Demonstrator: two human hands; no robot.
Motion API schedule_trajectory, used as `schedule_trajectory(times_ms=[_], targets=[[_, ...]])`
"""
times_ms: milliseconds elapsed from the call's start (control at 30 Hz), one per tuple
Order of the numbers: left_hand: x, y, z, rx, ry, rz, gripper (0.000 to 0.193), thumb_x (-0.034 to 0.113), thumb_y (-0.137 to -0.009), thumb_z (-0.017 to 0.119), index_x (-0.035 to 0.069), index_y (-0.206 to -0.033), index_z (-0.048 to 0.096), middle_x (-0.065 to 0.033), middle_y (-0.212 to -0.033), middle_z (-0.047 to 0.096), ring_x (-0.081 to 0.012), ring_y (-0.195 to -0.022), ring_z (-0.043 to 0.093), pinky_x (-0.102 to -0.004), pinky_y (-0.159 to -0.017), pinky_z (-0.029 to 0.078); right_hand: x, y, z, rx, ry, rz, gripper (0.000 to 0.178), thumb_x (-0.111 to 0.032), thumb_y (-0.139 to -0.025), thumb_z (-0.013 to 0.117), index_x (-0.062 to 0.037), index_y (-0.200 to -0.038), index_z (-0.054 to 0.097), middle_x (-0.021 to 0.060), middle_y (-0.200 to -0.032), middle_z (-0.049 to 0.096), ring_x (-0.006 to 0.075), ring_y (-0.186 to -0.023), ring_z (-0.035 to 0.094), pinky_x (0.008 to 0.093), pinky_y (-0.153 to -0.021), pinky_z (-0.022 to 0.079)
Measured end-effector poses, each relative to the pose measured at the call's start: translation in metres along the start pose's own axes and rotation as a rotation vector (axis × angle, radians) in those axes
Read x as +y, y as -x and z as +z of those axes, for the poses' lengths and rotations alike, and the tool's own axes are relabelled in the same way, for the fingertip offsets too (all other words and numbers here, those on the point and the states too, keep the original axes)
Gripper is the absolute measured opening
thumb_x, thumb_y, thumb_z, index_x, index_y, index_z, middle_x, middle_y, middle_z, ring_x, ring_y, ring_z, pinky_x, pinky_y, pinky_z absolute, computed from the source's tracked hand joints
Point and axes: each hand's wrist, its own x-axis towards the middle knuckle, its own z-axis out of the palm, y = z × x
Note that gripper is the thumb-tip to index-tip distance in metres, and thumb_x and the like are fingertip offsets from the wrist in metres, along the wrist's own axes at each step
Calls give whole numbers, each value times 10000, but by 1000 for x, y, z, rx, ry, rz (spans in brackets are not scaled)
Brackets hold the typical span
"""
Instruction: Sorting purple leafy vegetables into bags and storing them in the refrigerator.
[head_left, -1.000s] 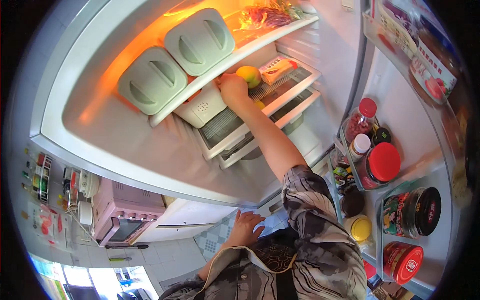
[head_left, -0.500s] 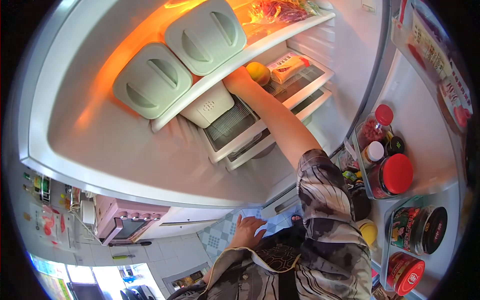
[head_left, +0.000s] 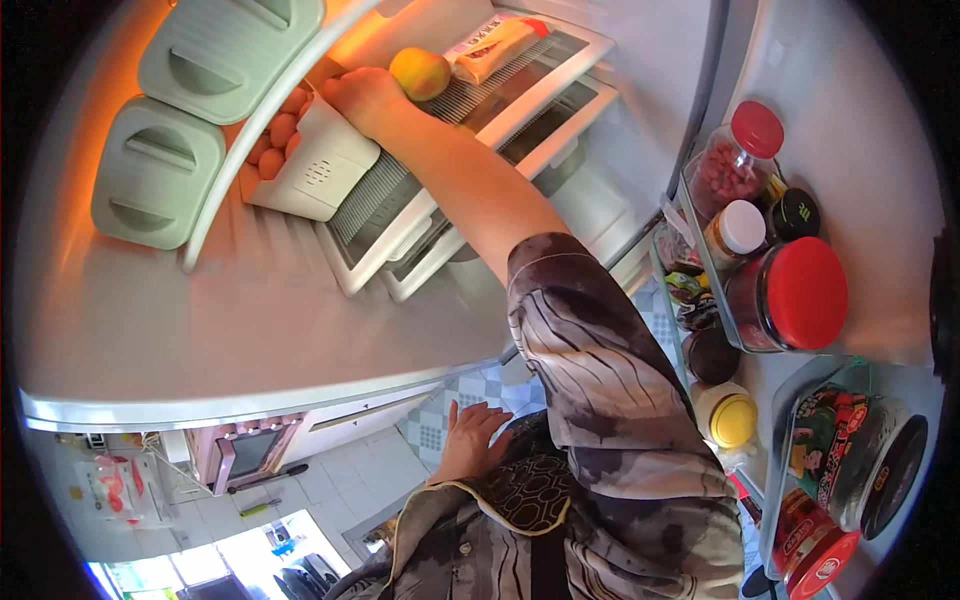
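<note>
On the shelf of an open refrigerator sits a white egg basket (head_left: pixel 315 170), tilted in the view, with several brown eggs (head_left: pixel 272 160) in it. My right hand (head_left: pixel 365 95) reaches in and curls its fingers at the basket's right rim; the fingertips are partly hidden. Just right of that hand lies a round yellow-orange fruit (head_left: pixel 420 74), beside a packet of food (head_left: pixel 497 48). Low by my body, in front of the shirt, my left hand (head_left: pixel 470 440) has its fingers spread and holds nothing.
Two pale green lidded containers (head_left: pixel 160 175) stand on the upper shelf, whose white edge (head_left: pixel 240 150) curves over the basket. Clear-fronted drawers (head_left: pixel 545 120) sit below the fruit. Jars, one with a red lid (head_left: pixel 808 293), fill the door racks at right. A pink oven (head_left: pixel 250 452) stands behind.
The view has shifted, so the refrigerator's contents appear further left. The eggs inside the basket now show. My right hand is still at the basket's right side; my left fingers are spread upward.
</note>
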Motion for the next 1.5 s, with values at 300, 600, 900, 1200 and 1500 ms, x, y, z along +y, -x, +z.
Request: schedule_trajectory(times_ms=[300, 600, 900, 1200, 1500], targets=[[-8, 10, 9, 19, 18, 7, 351, 207, -774, 688, 166, -1116, 615, -50, -1100, 619, -288, -1142, 511, -615, -1043, 216, 11, -11, -14, -231, -264, 107, 292, -242, -843, 476, -73, -979, 672, 159, -957, 668, 313, -911, 640, 393, -775, 513], [-18, 11, 3, 19, 21, 11, 308, 259, -828, 650, 184, -1125, 613, -55, -1103, 614, -279, -1161, 498, -625, -1050, 202, -18, 30, -83, -213, -266, 178, 232, -142, -809, 536, -28, -980, 645, 210, -951, 648, 358, -911, 629, 415, -800, 493], [-30, 12, -5, 88, -17, 30, 293, 242, -825, 650, 185, -1111, 621, -59, -1099, 615, -294, -1143, 509, -630, -1040, 218, 1, -1, -231, 694, -207, 167, 292, -355, -787, 650, -64, -790, 668, 76, -653, 638, 244, -589, 612, 347, -533, 460], [-30, 1, -14, 137, -5, 6, 295, 256, -821, 650, 190, -1108, 624, -57, -1113, 613, -298, -1161, 501, -635, -1043, 202, 18, -79, -227, 545, 229, -51, 546, -600, -708, 657, -64, -812, 643, 67, -676, 630, 229, -635, 618, 331, -559, 481], [-30, -5, -9, 155, -15, -27, 292, 275, -819, 649, 214, -1104, 628, -40, -1106, 622, -285, -1167, 500, -651, -1039, 177, 30, -89, -209, 674, 217, -96, 545, -663, -679, 602, -149, -845, 670, 31, -672, 643, 213, -634, 633, 344, -535, 489]])
